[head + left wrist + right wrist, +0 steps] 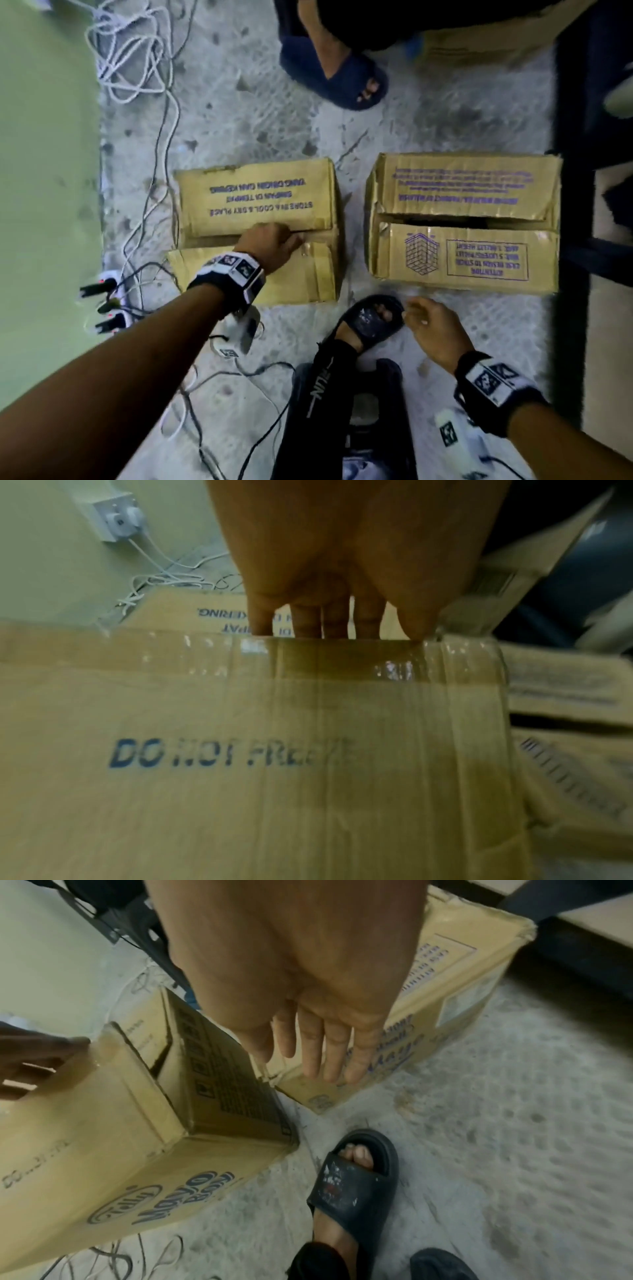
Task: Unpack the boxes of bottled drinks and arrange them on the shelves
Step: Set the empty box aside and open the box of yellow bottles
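Currently two cardboard boxes sit side by side on the concrete floor (445,325), neither unpacked. Left box (255,209): top flaps down, clear tape (342,656) along the near flap's edge, "DO NOT FREEZE" printed on that flap. Left hand (270,245) is on the centre seam of this box; in the left wrist view its fingers (308,618) reach down behind the taped edge of the near flap, tips hidden there. Grip looks curled over the flap edge, but how firmly it holds cannot be told.

Right box (466,219): flaps mostly down, dark gap along the seam, contents not visible. Right hand (435,329) hangs in the air just short of it, above the floor, touching nothing; fingers (329,1047) straight and loosely spread, nothing held.

Wearer's foot in a black sandal (371,317) stands between the two boxes on the near side. Second person's foot in a dark blue slipper (337,72) stands beyond the boxes. White cables (137,51) and a power strip (109,301) lie along the green wall on the left. Dark shelf frame (572,171) stands at the right edge, just beside the right box.
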